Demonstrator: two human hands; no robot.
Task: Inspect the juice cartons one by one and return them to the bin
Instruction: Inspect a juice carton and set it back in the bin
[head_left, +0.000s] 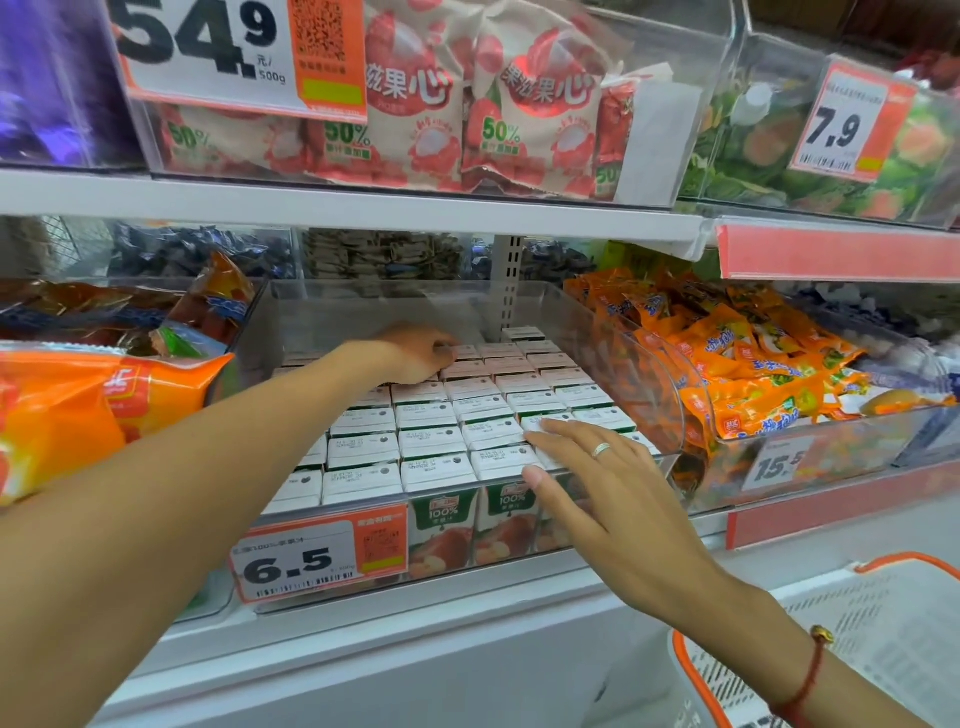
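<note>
Our left hand (415, 353) reaches the bin's (644, 395) back rows — fingers curled on a juice carton (464, 354). Our right hand (597, 488) rests flat, fingers straight, on cartons at the front edge.

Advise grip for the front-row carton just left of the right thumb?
Probably pinch that carton by its top edges from above: neighbours pack its sides and the clear bin wall covers its front. The right hand hovers open nearby; the left hand is at the back rows.

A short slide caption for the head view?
Left hand reaches rear juice cartons; right hand rests open near bin front.
</note>
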